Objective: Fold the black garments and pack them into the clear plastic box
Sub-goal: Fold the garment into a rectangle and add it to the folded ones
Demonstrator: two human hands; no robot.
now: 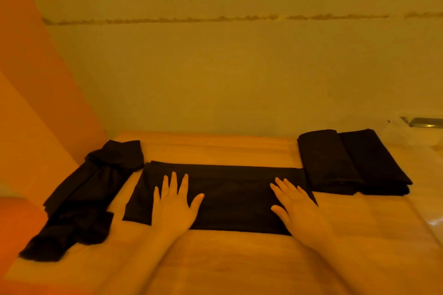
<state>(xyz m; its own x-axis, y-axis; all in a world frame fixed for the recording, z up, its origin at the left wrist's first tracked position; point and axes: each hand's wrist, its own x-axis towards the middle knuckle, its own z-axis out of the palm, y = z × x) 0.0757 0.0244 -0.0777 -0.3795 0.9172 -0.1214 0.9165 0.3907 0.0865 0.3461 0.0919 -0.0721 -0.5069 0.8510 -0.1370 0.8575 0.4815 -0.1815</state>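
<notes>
The clear plastic box (417,132) at the right edge is cut off and faint.

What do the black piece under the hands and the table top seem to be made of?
Black garment: a thin, matte woven or knit fabric, since it lies flat with soft creases and no shine; the fibre cannot be told. Table: probably wood or a wood-look laminate, with pale streaks like grain and a slight sheen, though the orange light hides its true colour.

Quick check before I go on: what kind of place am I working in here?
Probably a room in a home, though little shows. A wooden table stands against a plain wall, with black garments on it: one flat under both hands, a folded stack and a loose heap.
</notes>
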